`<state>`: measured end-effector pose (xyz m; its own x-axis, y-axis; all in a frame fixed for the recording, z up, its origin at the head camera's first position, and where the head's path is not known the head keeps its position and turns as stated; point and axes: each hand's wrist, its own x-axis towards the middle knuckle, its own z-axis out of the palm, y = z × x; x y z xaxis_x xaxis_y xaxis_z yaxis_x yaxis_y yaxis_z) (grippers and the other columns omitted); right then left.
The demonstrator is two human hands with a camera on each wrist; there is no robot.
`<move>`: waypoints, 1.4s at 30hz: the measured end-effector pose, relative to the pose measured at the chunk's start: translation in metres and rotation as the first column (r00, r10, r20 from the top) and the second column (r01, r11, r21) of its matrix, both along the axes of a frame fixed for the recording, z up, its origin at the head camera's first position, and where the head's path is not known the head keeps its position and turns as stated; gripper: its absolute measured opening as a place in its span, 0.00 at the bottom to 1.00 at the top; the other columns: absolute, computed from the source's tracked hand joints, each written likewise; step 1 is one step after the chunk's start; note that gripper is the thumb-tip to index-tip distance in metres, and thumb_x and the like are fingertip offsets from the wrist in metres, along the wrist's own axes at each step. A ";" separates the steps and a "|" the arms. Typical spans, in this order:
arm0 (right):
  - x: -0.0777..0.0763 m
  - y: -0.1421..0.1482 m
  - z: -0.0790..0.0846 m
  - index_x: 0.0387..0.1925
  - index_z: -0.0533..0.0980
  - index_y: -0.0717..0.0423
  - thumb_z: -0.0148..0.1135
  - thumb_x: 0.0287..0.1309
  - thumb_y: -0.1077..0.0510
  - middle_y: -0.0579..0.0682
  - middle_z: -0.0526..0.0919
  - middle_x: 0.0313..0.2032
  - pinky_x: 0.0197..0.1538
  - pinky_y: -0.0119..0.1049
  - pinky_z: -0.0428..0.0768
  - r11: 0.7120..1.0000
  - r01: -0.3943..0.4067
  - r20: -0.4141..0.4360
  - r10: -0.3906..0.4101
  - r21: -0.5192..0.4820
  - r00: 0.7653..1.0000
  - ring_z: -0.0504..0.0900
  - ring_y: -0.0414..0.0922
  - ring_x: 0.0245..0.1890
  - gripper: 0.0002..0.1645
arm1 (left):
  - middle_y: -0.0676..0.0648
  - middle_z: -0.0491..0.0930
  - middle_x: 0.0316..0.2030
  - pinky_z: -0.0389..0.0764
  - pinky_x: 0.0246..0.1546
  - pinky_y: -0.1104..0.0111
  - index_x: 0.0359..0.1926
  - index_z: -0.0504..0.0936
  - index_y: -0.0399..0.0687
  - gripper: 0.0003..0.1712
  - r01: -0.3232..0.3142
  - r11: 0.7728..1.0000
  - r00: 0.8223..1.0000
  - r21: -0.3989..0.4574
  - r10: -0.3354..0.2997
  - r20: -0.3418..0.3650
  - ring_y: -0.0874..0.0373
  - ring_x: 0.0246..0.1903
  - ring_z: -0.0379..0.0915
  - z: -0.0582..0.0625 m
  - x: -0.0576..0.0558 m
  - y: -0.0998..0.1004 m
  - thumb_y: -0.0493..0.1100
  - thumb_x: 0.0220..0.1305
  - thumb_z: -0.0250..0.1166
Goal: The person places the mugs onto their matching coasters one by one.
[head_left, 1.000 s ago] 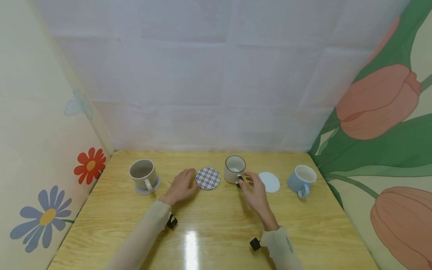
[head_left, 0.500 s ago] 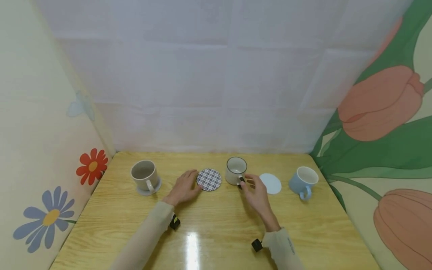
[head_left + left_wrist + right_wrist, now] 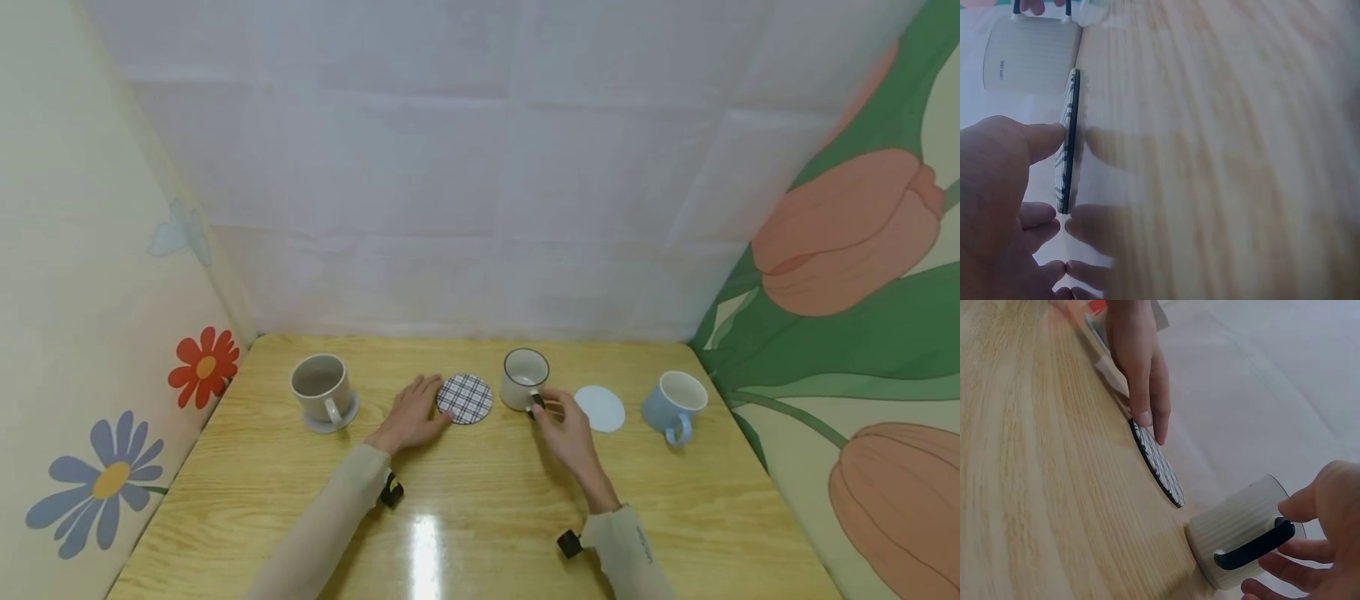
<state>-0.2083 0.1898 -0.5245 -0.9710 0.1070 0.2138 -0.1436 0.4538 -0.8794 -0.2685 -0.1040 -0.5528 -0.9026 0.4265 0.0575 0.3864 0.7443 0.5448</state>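
Note:
My left hand (image 3: 414, 414) lies beside a round black-and-white plaid coaster (image 3: 465, 399). Its thumb rests on the coaster's near edge, and the other fingers reach past the left rim toward the table, as the left wrist view shows. A cream mug (image 3: 521, 388) with a dark rim stands upright on the table, just right of the coaster. My right hand (image 3: 564, 429) holds its black handle (image 3: 1255, 545); the thumb is at the handle's upper end with fingers curled behind it. Part of the handle is hidden by the fingers in the head view.
A grey-beige mug (image 3: 321, 385) stands on a grey coaster (image 3: 318, 427) at left. Right of my right hand lies a white round coaster (image 3: 602, 408). Beyond it stands a blue mug (image 3: 660, 406). Fabric walls border the wooden table (image 3: 480, 517).
Very little differs. Both hands keep their places at the coaster and the mug; the whole head view has shifted slightly. The mug still stands on the table.

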 end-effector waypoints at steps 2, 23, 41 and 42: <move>0.000 -0.001 -0.001 0.57 0.76 0.65 0.65 0.65 0.63 0.62 0.81 0.55 0.60 0.55 0.77 1.000 0.000 0.008 0.000 0.002 1.000 0.80 0.61 0.56 0.20 | 0.39 0.53 0.77 0.44 0.74 0.41 0.76 0.57 0.39 0.42 0.010 1.000 1.000 -0.017 -0.009 0.008 0.36 0.76 0.40 -0.001 0.000 -0.001 0.56 0.72 0.60; -0.001 -0.010 -0.009 0.44 0.80 0.66 0.48 0.77 0.59 0.61 0.85 0.42 0.55 0.51 0.82 0.998 -0.033 -0.006 0.032 -0.049 0.999 0.84 0.58 0.49 0.17 | 0.43 0.42 0.80 0.37 0.75 0.44 0.80 0.45 0.42 0.44 0.066 0.990 0.997 -0.123 -0.059 0.055 0.39 0.78 0.29 -0.007 -0.002 0.000 0.60 0.76 0.50; -0.004 -0.013 -0.009 0.37 0.78 0.76 0.48 0.76 0.63 0.66 0.83 0.34 0.36 0.34 0.85 0.959 -0.002 0.058 0.019 -0.283 0.998 0.84 0.49 0.31 0.18 | 0.41 0.40 0.80 0.33 0.75 0.44 0.80 0.43 0.41 0.45 0.085 0.991 0.996 -0.104 -0.080 0.048 0.39 0.78 0.26 -0.010 -0.002 0.000 0.60 0.77 0.48; -0.004 -0.013 -0.009 0.37 0.78 0.76 0.48 0.76 0.63 0.67 0.83 0.34 0.36 0.34 0.85 0.958 0.002 0.060 0.016 -0.288 0.998 0.84 0.49 0.30 0.18 | 0.41 0.40 0.80 0.33 0.75 0.44 0.80 0.43 0.41 0.45 0.085 0.991 0.995 -0.105 -0.080 0.052 0.39 0.78 0.26 -0.009 -0.002 0.000 0.60 0.77 0.48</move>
<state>-0.2123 0.1765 -0.5338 -0.9821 0.1484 0.1156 -0.0882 0.1798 -0.9797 -0.2706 -0.1044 -0.5617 -0.8648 0.5008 -0.0347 0.4243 0.7661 0.4827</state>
